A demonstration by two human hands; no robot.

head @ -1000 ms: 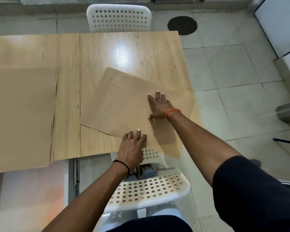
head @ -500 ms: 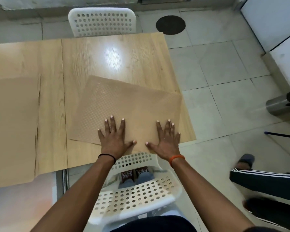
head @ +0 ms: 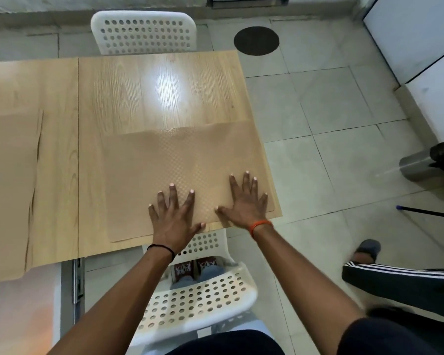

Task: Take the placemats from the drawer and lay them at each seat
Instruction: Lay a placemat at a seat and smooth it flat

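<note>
While the tan, dotted, translucent plastic placemat (head: 185, 175) lies squared at the lower-centre bench (head: 139, 98) edge before the white perforated chair (head: 198, 303), I see my left hand (head: 176, 216) and right hand (head: 245, 201) pressing it flat, fingers spread. Another tan mat (head: 8, 188) lies at the left; the far chair's (head: 144, 32) seat looks unserved.

both hands press flat on a tan placemat (head: 164, 170) at the wooden table's (head: 151, 98) near right corner: left hand (head: 176, 217) at its lower edge, right hand (head: 246, 203) toward its right side. a white perforated chair (head: 198, 301) stands below them, another (head: 144, 32) at the frame's top, and a second placemat (head: 8, 188) lies at left.
</note>
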